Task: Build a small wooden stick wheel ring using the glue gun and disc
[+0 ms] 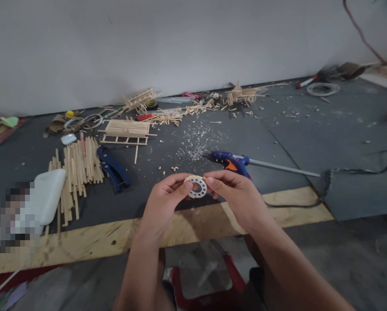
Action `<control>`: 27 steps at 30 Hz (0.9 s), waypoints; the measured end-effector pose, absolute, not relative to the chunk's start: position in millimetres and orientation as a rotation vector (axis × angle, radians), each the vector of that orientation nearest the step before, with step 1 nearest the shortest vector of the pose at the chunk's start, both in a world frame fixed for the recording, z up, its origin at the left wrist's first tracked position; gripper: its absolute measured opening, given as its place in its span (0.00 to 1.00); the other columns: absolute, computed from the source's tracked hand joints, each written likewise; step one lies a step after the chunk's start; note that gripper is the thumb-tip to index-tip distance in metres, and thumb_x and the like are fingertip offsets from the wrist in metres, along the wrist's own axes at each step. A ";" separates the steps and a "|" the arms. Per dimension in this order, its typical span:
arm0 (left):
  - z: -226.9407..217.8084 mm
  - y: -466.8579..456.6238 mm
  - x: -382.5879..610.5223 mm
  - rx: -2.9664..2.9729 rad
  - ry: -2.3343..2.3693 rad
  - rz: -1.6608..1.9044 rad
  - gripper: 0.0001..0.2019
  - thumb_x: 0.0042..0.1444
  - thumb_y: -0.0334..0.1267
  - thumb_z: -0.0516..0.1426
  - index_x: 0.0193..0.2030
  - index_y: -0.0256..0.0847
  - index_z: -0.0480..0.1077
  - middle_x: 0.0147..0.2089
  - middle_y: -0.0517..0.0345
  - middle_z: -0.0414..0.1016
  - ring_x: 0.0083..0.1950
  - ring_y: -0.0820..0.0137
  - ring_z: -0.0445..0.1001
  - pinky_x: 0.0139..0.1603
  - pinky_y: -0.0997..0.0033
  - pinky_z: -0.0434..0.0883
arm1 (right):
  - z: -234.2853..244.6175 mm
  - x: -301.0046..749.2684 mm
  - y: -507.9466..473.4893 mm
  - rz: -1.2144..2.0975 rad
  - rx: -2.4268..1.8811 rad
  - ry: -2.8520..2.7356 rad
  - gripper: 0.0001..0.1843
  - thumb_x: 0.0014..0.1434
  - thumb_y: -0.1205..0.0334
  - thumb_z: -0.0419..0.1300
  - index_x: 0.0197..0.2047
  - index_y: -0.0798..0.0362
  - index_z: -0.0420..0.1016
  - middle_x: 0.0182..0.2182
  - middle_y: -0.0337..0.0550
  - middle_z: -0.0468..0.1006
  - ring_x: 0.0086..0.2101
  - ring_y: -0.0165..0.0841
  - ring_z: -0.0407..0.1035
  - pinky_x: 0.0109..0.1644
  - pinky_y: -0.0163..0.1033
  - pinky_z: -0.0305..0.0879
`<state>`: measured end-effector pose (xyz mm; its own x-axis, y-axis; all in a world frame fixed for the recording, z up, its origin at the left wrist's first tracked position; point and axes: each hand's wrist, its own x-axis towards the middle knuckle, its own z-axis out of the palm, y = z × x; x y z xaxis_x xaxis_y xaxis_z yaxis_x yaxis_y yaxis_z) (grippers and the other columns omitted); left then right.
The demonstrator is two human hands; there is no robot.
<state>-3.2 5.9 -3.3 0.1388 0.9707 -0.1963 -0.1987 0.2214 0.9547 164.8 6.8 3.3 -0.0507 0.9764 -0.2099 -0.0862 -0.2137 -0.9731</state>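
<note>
Both of my hands hold a small white ring with holes around it (196,186) over the front edge of the worktable. My left hand (164,202) pinches its left side with thumb and fingers. My right hand (234,194) pinches its right side. A blue and orange glue gun (230,160) lies on the dark mat just behind my right hand, with a glue stick poking out to the right. Blue-handled cutters (113,168) lie to the left of my hands, next to a pile of cut wooden sticks (78,166).
A small stick frame (126,131) and other stick models (241,94) sit further back among scraps and shavings. A white flat object (47,194) lies at the left. A tape roll (323,89) sits far right. A black cord (358,172) trails across the mat.
</note>
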 end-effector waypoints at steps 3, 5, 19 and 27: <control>-3.3 6.1 -2.6 0.950 1.067 1.064 0.08 0.52 0.40 0.63 0.40 0.43 0.78 0.35 0.60 0.80 0.35 0.75 0.75 0.37 0.79 0.70 | 3.1 165.0 6.8 1.433 -1.285 -1.070 0.09 0.52 0.55 0.66 0.35 0.49 0.80 0.27 0.37 0.77 0.29 0.26 0.67 0.33 0.34 0.62; -3.4 6.3 -2.5 0.953 1.073 1.063 0.09 0.52 0.40 0.64 0.39 0.43 0.78 0.35 0.59 0.80 0.35 0.75 0.75 0.38 0.79 0.70 | 3.0 164.8 6.9 1.430 -1.290 -1.074 0.09 0.52 0.55 0.66 0.35 0.49 0.80 0.27 0.37 0.77 0.29 0.26 0.67 0.33 0.34 0.62; 0.0 5.4 -2.9 0.978 1.116 1.065 0.10 0.51 0.41 0.64 0.40 0.42 0.78 0.35 0.57 0.80 0.36 0.74 0.76 0.37 0.78 0.71 | 5.4 162.4 6.6 1.362 -1.342 -1.096 0.09 0.51 0.54 0.66 0.34 0.50 0.80 0.28 0.37 0.79 0.30 0.26 0.69 0.35 0.32 0.65; 0.1 5.5 -3.7 0.979 1.117 1.047 0.10 0.52 0.42 0.63 0.40 0.43 0.78 0.33 0.59 0.80 0.35 0.75 0.75 0.37 0.79 0.71 | 6.0 162.2 6.8 1.342 -1.350 -1.118 0.10 0.51 0.54 0.66 0.34 0.50 0.80 0.31 0.38 0.80 0.34 0.29 0.72 0.40 0.34 0.67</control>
<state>-3.7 5.5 0.1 0.1171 0.9708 -0.2094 -0.1468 0.2254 0.9631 162.2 6.8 6.0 0.0015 0.9827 -0.1853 0.0052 -0.1853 -0.9827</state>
